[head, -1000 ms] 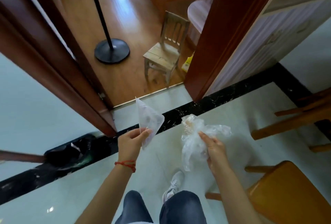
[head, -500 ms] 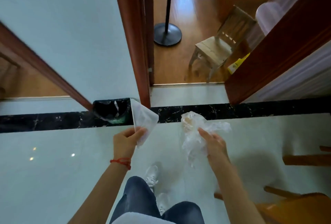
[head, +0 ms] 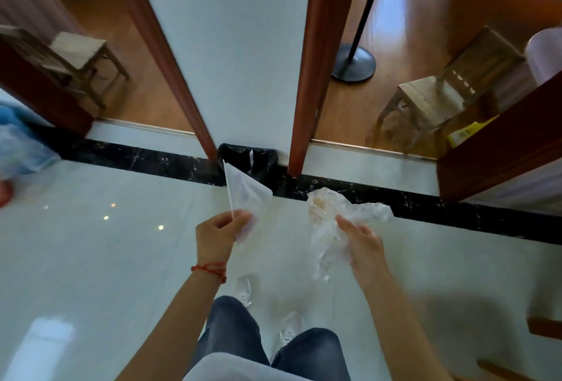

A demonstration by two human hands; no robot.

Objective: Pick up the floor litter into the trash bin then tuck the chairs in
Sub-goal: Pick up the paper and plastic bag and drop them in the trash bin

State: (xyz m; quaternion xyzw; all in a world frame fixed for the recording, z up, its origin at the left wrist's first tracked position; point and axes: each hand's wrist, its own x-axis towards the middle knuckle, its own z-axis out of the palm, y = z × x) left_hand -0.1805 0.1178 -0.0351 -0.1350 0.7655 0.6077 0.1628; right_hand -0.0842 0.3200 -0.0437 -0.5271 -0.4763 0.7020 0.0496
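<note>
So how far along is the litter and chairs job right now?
Done: two pieces are off the floor. In hand: the left hand has a grip on a flat white paper wrapper, the right hand on a crumpled clear plastic bag; the black-lined trash bin stands straight ahead against the wall. Left: drop both in, then tuck the chairs, such as the orange wooden chair at the right edge.

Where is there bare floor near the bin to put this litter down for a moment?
Bare tile lies left of the left hand, between the black border strip and the legs. More lies right of the right hand, below the strip. It is tight at the bin, wedged between two door frames, and the paper overlaps it.
</note>
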